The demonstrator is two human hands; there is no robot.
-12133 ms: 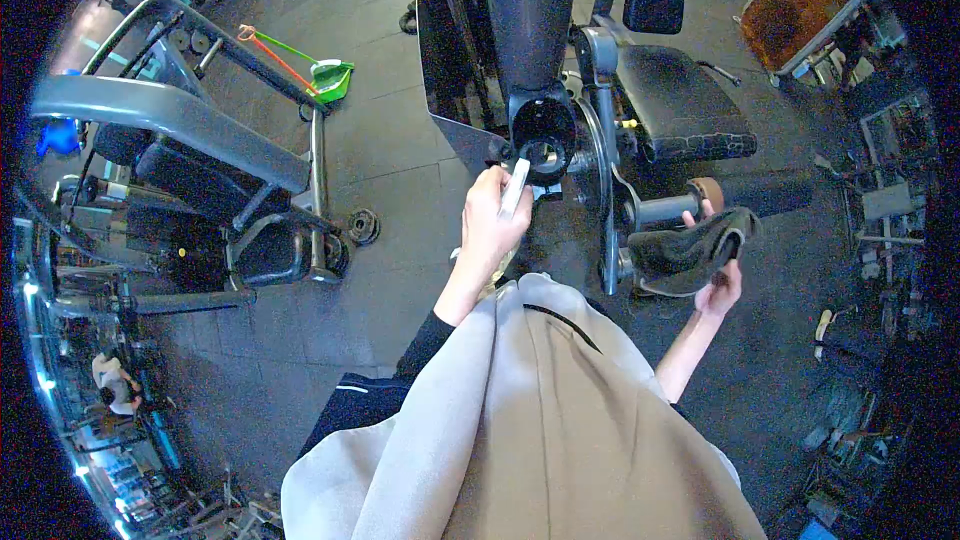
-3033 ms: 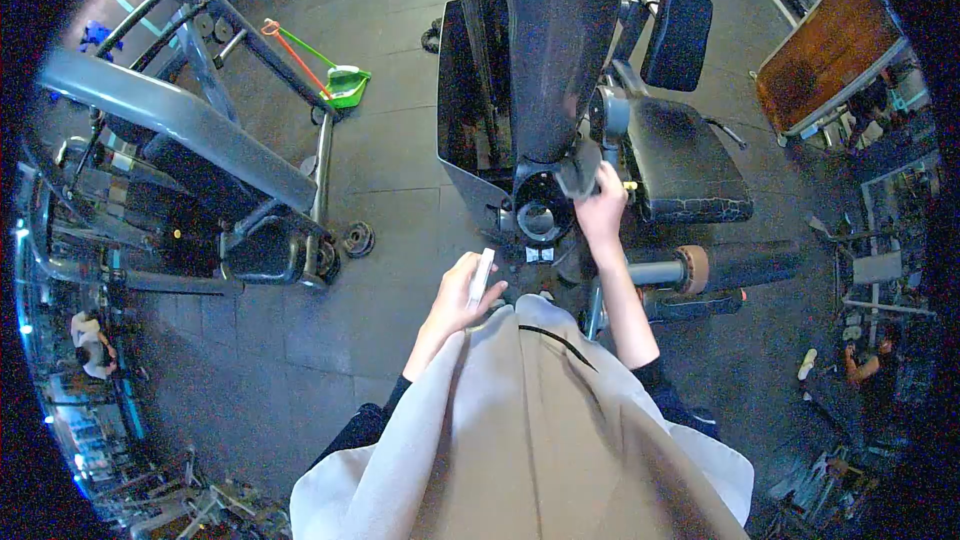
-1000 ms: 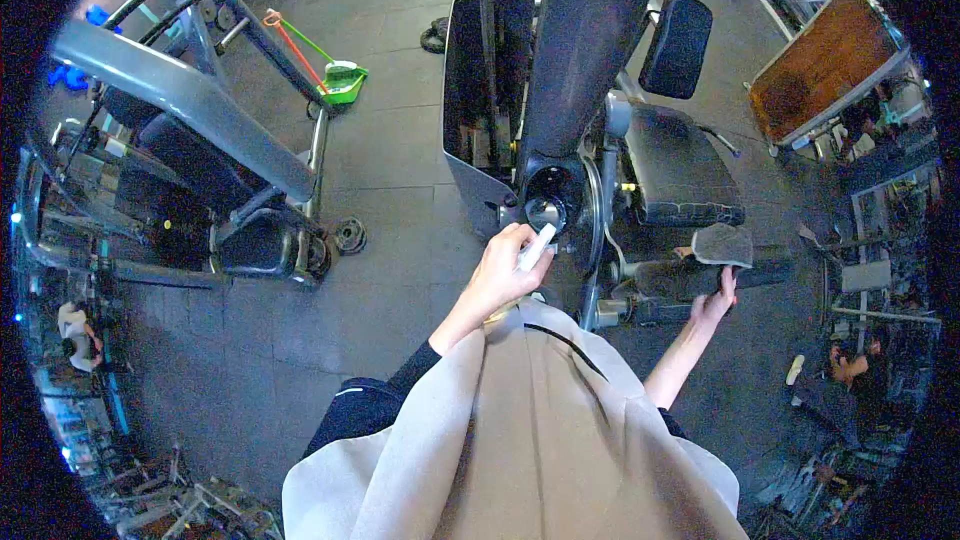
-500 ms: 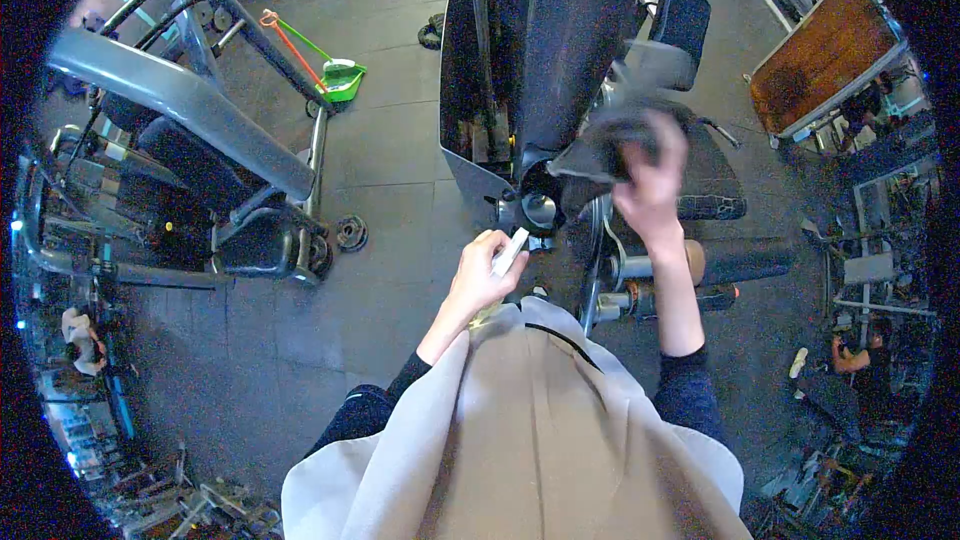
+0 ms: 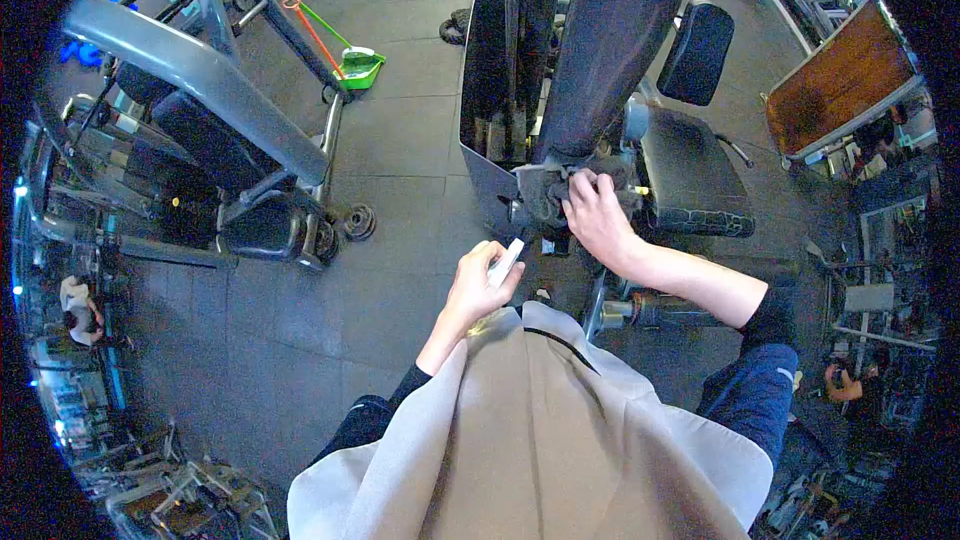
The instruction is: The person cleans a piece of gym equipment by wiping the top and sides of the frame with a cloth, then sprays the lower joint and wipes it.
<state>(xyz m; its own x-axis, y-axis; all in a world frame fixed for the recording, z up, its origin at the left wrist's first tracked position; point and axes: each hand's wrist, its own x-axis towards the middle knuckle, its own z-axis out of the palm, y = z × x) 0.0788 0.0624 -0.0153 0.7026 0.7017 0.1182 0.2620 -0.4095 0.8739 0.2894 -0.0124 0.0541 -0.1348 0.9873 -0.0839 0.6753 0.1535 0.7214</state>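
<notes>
My left hand (image 5: 478,285) is closed round a small white object (image 5: 507,262), held up in front of my apron (image 5: 520,410). My right hand (image 5: 600,212) grips a dark grey cloth (image 5: 550,192), which is pressed on the lower end of a machine's thick dark column (image 5: 615,50). The part of the machine under the cloth is hidden. Just right of the cloth is a black padded seat (image 5: 690,175) with cracked edges.
A grey-framed machine (image 5: 190,70) stands at the left, with weight plates (image 5: 358,222) on the floor beside it. Farther back are a green dustpan (image 5: 361,69) and a brown board (image 5: 840,80). People (image 5: 80,310) are at both far sides.
My right hand has moved left and down with the cloth, from a blurred swing near the seat onto the column's lower end. My left hand keeps its hold. The view has shifted slightly.
</notes>
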